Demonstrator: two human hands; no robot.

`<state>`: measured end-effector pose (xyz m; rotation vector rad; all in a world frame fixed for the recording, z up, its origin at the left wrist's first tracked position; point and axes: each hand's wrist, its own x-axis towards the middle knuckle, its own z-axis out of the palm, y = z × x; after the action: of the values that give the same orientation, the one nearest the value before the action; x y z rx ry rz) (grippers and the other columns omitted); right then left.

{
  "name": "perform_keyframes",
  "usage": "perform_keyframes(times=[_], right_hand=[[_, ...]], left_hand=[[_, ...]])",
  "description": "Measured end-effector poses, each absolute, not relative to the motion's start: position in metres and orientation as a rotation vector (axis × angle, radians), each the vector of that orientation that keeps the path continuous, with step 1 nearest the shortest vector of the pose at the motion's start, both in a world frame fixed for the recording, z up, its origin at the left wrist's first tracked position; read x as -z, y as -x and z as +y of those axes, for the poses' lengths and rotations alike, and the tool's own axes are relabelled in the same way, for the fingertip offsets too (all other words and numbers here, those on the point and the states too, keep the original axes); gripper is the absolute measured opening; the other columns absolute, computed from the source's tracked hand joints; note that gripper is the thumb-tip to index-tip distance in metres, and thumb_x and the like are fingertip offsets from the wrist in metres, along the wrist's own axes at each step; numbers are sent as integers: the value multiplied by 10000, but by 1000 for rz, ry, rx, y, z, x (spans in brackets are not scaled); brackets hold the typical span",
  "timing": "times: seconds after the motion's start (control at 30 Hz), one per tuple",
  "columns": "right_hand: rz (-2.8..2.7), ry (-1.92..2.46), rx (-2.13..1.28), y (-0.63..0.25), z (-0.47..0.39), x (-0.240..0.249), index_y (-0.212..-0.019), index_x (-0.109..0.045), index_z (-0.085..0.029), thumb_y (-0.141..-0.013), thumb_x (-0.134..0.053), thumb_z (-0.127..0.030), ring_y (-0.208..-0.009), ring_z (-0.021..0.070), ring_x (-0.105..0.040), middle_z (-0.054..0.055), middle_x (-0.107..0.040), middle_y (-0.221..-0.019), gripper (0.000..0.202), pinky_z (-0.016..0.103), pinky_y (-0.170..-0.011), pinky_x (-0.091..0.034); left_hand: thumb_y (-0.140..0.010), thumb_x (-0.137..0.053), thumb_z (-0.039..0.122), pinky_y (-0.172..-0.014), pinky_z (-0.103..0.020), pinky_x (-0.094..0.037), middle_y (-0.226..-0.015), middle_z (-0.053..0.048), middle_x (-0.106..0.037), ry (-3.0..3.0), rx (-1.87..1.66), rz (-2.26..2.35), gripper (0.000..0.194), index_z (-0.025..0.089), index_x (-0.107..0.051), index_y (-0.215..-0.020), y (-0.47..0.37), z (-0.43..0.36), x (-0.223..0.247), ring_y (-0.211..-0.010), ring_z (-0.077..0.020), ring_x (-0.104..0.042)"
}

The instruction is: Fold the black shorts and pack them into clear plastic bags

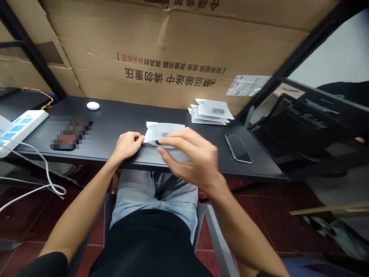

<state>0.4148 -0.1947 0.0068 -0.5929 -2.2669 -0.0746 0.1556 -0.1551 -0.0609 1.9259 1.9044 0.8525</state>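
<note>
A translucent white pouch [152, 132] lies on the black desk in front of me, with a small dark item showing faintly through it. My left hand [128, 145] is closed, its thumb and forefinger pinching the pouch's near left corner. Over the pouch's right part reaches my right hand [191, 156], slightly blurred. Its fingers are stretched out and the thumb stands apart from them below. The fingertips are at the pouch's near edge, beside a small dark spot I cannot make out. The right hand hides much of the pouch's right side.
Several similar pouches [211, 112] lie stacked at the back right. A smartphone [238, 148] rests on the right of the desk [121, 115]. Farther left are a white oval object [93, 105], a pixelated dark object [72, 134] and a power strip [23, 129]. Cardboard [161, 42] stands behind.
</note>
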Motion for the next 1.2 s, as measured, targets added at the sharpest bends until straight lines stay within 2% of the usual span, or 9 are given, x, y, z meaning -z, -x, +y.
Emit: perform_keyframes(times=[0.07, 0.2, 0.37, 0.5, 0.7, 0.87, 1.03, 1.2], right_hand=[[-2429, 636, 236, -394, -175, 7, -1249, -796, -221, -1170, -624, -280, -1141, 286, -723, 118, -811, -1216, 199, 440, -999, -606], [-2693, 720, 447, -362, -139, 36, -1272, -778, -145, -1183, -556, -217, -1180, 319, -675, 169, -796, -1225, 249, 452, -983, -546], [-2719, 687, 555, -360, -125, 55, -1214, -789, -146, -1187, -453, -119, -1146, 305, -652, 157, -791, -1153, 338, 439, -946, -509], [-2687, 618, 630, -364, -121, 62, -1158, -791, -157, -1204, -421, -138, -1085, 291, -638, 143, -794, -1139, 374, 440, -899, -482], [-2644, 574, 670, -365, -119, 66, -1115, -787, -170, -1181, -443, -122, -1064, 283, -615, 133, -785, -1159, 353, 435, -881, -445], [-2619, 622, 664, -380, -115, 68, -1046, -783, -185, -1159, -484, -116, -1034, 275, -598, 127, -777, -1140, 327, 419, -869, -408], [-2581, 663, 652, -412, -113, 65, -1002, -779, -193, -1157, -515, -136, -995, 261, -597, 119, -785, -1112, 311, 406, -868, -401], [-2503, 737, 594, -478, -113, 62, -1007, -787, -210, -1167, -533, -174, -977, 248, -631, 109, -804, -1078, 302, 400, -898, -446]], left_hand=[[-1029, -559, 439, -834, -340, -493, -849, -29, -830, -1975, -843, 1849, 367, 268, -799, -810, -155, -155, 61, -860, -262, -747], [-1019, -537, 412, -830, -340, -459, -854, -21, -825, -2012, -840, 1802, 330, 258, -770, -843, -153, -155, 62, -868, -252, -735], [-1039, -532, 434, -866, -343, -446, -860, -16, -822, -2038, -814, 1767, 347, 249, -777, -878, -153, -154, 62, -836, -235, -714], [-1047, -528, 460, -850, -340, -421, -844, -11, -805, -2060, -792, 1747, 370, 235, -757, -862, -152, -153, 62, -782, -213, -668], [-957, -567, 413, -794, -327, -396, -776, 13, -743, -1973, -868, 1684, 275, 229, -700, -801, -149, -154, 65, -721, -187, -600], [-928, -587, 430, -760, -308, -401, -719, 19, -677, -1900, -930, 1657, 279, 223, -670, -759, -149, -153, 68, -694, -170, -557], [-915, -629, 475, -708, -288, -403, -670, 16, -612, -1824, -981, 1619, 310, 225, -652, -731, -147, -150, 69, -687, -171, -519], [-899, -638, 481, -679, -286, -386, -684, 10, -585, -1768, -1037, 1555, 321, 227, -597, -706, -145, -150, 67, -694, -168, -488]])
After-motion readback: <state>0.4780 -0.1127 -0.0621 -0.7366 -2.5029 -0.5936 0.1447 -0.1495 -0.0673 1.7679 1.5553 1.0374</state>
